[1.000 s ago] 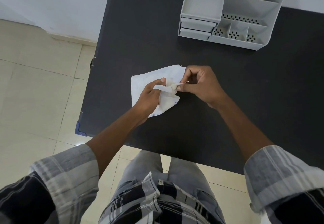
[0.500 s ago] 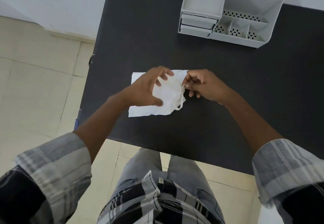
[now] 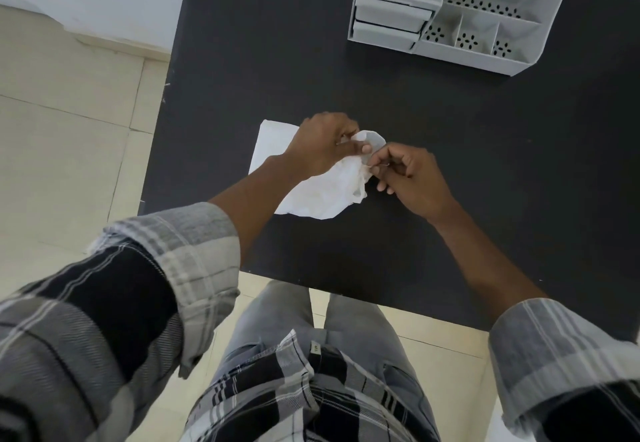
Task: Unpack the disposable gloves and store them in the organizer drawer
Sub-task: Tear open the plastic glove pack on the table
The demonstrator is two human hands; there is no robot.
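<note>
Crumpled translucent white gloves point(image 3: 329, 192), pinched by left hand point(image 3: 322, 145) and right hand point(image 3: 408, 178)

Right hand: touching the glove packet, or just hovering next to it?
Touching. The head view shows the right hand pinching the right edge of the white glove packet between its fingertips, no gap visible.

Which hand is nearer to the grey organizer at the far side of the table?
Right. The right hand lies below the organizer, slightly to its left; the left hand is further left, over the white packet.
</note>
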